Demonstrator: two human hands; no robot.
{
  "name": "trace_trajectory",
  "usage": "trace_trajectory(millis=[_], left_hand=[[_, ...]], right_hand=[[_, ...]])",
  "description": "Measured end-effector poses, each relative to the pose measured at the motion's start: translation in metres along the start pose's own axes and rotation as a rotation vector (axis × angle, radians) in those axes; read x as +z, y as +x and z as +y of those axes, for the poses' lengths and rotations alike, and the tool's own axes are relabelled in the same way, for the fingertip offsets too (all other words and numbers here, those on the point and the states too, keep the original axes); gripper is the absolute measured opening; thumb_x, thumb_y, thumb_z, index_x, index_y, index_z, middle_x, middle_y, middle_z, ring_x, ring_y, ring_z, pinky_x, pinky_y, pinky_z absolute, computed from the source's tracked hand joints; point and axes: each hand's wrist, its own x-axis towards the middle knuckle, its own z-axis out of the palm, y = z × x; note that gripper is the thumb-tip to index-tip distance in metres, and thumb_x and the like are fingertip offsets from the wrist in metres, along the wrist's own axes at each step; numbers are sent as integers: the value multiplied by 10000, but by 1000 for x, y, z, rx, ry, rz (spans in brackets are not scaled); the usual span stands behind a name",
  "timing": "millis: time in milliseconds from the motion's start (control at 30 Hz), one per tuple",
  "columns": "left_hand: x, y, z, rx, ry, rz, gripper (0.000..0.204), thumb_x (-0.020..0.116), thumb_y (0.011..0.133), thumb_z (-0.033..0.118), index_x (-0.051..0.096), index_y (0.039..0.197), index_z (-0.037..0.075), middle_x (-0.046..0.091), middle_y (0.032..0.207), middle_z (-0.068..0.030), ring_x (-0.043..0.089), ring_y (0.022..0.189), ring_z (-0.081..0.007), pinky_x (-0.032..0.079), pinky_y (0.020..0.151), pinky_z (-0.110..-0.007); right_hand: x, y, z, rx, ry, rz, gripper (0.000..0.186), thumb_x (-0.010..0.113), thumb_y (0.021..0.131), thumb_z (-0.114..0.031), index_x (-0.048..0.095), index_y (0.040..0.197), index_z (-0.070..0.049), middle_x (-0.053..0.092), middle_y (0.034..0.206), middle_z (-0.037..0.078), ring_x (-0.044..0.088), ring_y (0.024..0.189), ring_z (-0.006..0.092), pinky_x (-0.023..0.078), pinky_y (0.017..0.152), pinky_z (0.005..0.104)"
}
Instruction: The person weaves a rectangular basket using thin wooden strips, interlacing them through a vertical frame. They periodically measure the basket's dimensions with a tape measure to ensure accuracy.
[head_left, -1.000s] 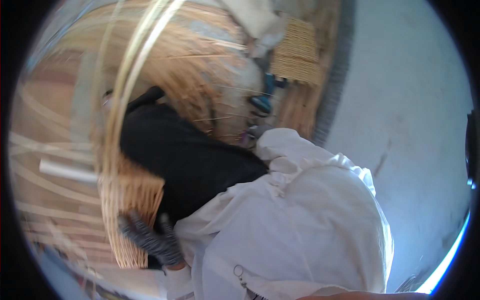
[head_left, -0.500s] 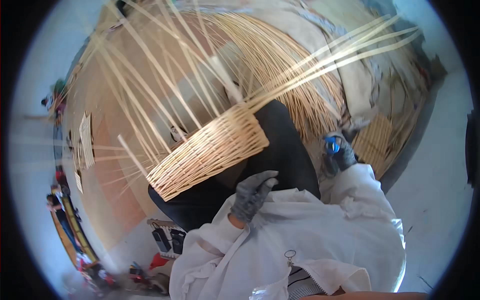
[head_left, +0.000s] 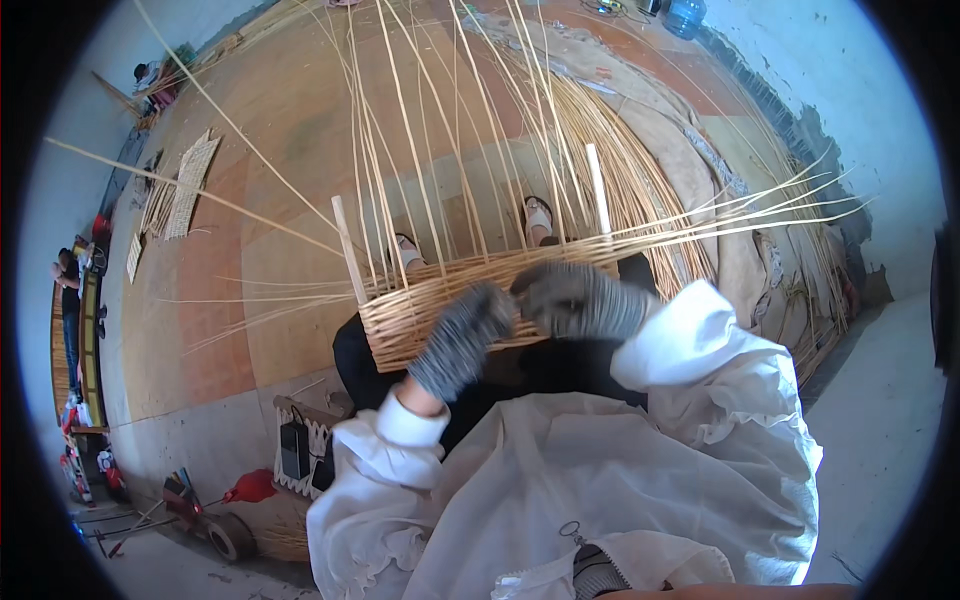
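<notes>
Fingers [head_left: 490, 308] indistinct against wicker panel [head_left: 400, 325]

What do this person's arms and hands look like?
The left hand and right hand wear grey gloves with a streaky, mottled pattern. Loose white sleeves cover the arms, gathered into folds; a little bare wrist shows between left glove and cuff. No cables show on either arm.

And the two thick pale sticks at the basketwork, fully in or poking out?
Poking out: the left stick and right stick both extend past the far edge of the basketwork.
</notes>
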Motion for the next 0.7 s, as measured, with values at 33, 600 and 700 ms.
trace_trajectory(millis=[33, 600, 700], left_hand=[[-19, 26, 10, 128, 236, 86, 147, 444, 900, 93, 499, 1012, 14, 552, 900, -57, 530, 813, -149, 457, 727, -259], [-184, 113, -12, 69, 428, 953, 209, 584, 834, 211, 628, 790, 11, 555, 603, -33, 486, 524, -97, 392, 484, -217], [-206, 118, -10, -128, 513, 954, 286, 555, 848, 280, 613, 748, 19, 551, 575, -50, 494, 500, -119, 399, 468, -234]], right_hand=[[-16, 15, 8, -34, 66, 17, 137, 573, 810, -100, 600, 929, -39, 584, 912, 121, 579, 877, 246, 483, 734, 343], [-226, -13, 98, 721, -1017, 164, 219, 541, 750, -312, 655, 818, -137, 634, 771, 98, 594, 722, 286, 462, 660, 375], [-224, -15, 94, 677, -998, 195, 195, 586, 744, -311, 660, 806, -142, 625, 746, 84, 582, 681, 258, 454, 639, 336]])
